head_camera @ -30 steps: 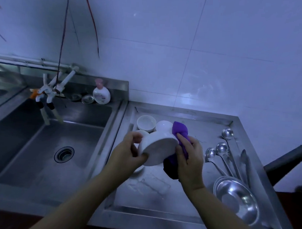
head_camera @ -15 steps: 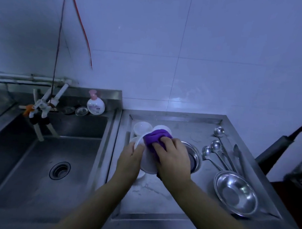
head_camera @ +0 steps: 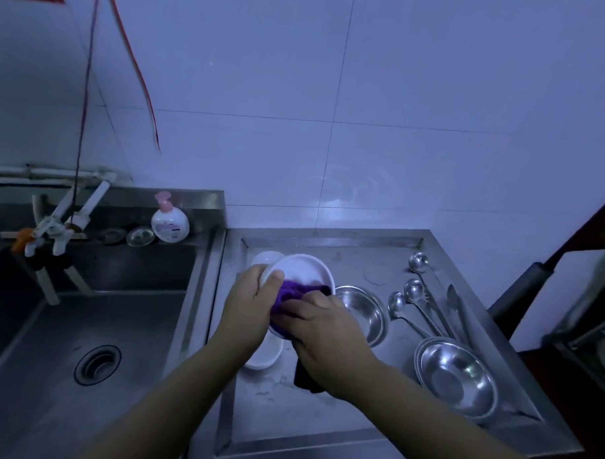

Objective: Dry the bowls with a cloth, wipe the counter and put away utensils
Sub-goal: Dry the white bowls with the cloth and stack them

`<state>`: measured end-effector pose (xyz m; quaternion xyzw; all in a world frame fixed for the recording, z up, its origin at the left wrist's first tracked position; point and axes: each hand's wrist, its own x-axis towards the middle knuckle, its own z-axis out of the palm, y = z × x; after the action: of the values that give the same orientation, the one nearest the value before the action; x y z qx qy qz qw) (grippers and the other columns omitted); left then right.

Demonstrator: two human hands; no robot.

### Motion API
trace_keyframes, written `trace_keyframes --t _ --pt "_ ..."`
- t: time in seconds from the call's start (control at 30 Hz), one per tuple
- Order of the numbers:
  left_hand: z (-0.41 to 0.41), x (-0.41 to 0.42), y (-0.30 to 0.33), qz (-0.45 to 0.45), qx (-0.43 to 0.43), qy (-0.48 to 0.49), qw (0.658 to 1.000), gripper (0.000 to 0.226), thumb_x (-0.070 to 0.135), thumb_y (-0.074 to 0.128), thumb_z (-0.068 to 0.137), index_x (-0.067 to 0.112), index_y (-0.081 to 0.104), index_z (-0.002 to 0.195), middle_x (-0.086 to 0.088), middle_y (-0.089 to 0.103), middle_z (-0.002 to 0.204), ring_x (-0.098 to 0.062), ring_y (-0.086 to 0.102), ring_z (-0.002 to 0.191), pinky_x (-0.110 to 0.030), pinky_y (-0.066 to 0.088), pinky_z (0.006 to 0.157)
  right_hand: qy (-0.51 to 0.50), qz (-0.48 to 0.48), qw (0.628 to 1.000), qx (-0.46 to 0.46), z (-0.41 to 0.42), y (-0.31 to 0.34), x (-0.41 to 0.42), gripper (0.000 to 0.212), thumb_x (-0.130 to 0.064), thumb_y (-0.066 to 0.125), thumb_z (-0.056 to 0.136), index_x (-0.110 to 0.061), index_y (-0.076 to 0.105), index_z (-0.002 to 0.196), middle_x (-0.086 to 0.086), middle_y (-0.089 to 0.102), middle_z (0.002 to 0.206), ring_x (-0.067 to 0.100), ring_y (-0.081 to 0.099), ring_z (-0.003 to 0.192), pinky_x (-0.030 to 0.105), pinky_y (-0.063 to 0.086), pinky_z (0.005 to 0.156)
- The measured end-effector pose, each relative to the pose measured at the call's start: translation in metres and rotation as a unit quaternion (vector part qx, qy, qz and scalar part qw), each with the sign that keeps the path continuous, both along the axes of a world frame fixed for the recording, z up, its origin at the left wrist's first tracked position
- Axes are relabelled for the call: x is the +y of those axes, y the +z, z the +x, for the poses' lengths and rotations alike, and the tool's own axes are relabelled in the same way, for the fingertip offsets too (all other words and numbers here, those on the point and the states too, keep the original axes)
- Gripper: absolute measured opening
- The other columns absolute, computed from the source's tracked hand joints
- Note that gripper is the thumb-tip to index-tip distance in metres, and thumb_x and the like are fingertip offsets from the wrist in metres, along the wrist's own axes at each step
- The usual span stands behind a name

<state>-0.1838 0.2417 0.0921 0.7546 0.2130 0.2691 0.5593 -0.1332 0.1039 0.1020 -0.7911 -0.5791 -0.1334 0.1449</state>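
Two hands work over the steel draining counter (head_camera: 339,412) in the head view, the only view given. The left hand (head_camera: 248,308) grips the near-left rim of a white bowl (head_camera: 305,269), thumb curled over the rim's inside and the other fingers hidden behind the wall, so the bowl is held tilted above the counter with its opening facing the camera. The right hand (head_camera: 325,328) presses a purple cloth (head_camera: 292,292) into the lower part of that bowl, fingers curled together on the cloth; a dark tail of the cloth hangs below the wrist. Behind the held bowl a second white bowl (head_camera: 264,257) sits on the counter, and another white bowl (head_camera: 266,355) lies beneath the left wrist. Just right of the hands stands a steel bowl (head_camera: 367,310), and a stack of steel bowls (head_camera: 458,379) sits nearer the front right corner. Three steel ladles (head_camera: 414,290) lie side by side along the right of the counter, with steel tongs (head_camera: 454,300) beside them. To the left lies the sink (head_camera: 50,340), with a soap bottle (head_camera: 169,223) on its back ledge.
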Motion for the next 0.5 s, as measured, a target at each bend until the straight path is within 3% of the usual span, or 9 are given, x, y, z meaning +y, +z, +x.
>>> trace_keyframes --t 0.1,0.17,0.3,0.37,0.43,0.5 --pt "-0.001 -0.002 0.005 0.057 0.028 -0.05 0.997 0.017 0.039 0.042 0.092 0.037 0.058 0.086 0.01 0.064 0.083 0.001 0.059 0.076 -0.012 0.045 0.06 0.041 -0.103 0.991 -0.074 0.017 0.003 -0.017 0.037 -0.026 0.071 0.061 -0.029 0.072 0.098 -0.012 0.067 0.097 0.017 0.058 0.083 0.029 0.047 0.073" --pt "0.0 -0.003 0.01 0.088 0.037 -0.076 0.993 0.021 0.045 0.037 0.087 0.039 0.057 0.087 0.011 0.063 0.084 0.002 0.058 0.08 -0.012 0.047 0.063 0.057 -0.137 0.98 -0.134 0.031 0.006 -0.025 0.026 -0.025 0.059 0.069 -0.029 0.072 0.092 -0.011 0.067 0.097 0.016 0.057 0.084 0.029 0.046 0.074" --pt "0.004 0.0 0.02 0.092 0.053 -0.118 0.987 0.035 0.045 0.039 0.093 0.021 0.063 0.102 0.002 0.067 0.093 -0.011 0.061 0.086 -0.029 0.05 0.075 0.08 -0.073 0.963 -0.245 0.055 0.011 -0.026 0.036 -0.012 0.037 0.091 -0.018 0.071 0.093 -0.002 0.068 0.101 0.022 0.059 0.087 0.031 0.043 0.077" --pt "0.007 0.003 0.023 0.062 0.063 -0.116 0.989 0.027 0.038 0.041 0.098 0.025 0.063 0.103 0.005 0.068 0.093 -0.01 0.062 0.086 -0.026 0.049 0.073 0.068 -0.028 0.96 -0.27 0.058 0.014 -0.022 0.043 -0.013 0.028 0.097 -0.014 0.07 0.106 0.002 0.068 0.11 0.024 0.061 0.095 0.032 0.042 0.082" --pt "0.009 0.004 0.026 0.048 0.057 -0.105 0.992 0.022 0.034 0.043 0.097 0.028 0.063 0.102 0.007 0.068 0.093 -0.008 0.062 0.086 -0.024 0.048 0.073 0.046 0.003 0.963 -0.266 0.056 0.012 -0.017 0.045 -0.014 0.026 0.097 -0.011 0.068 0.114 0.005 0.066 0.115 0.025 0.06 0.1 0.034 0.04 0.087" --pt "0.01 0.003 0.025 0.044 0.044 -0.082 0.995 0.02 0.031 0.045 0.096 0.026 0.064 0.099 0.005 0.068 0.092 -0.011 0.062 0.086 -0.03 0.049 0.075 0.017 0.022 0.973 -0.23 0.047 0.006 -0.013 0.039 -0.017 0.037 0.092 -0.009 0.066 0.117 0.007 0.066 0.116 0.027 0.059 0.097 0.035 0.041 0.085"
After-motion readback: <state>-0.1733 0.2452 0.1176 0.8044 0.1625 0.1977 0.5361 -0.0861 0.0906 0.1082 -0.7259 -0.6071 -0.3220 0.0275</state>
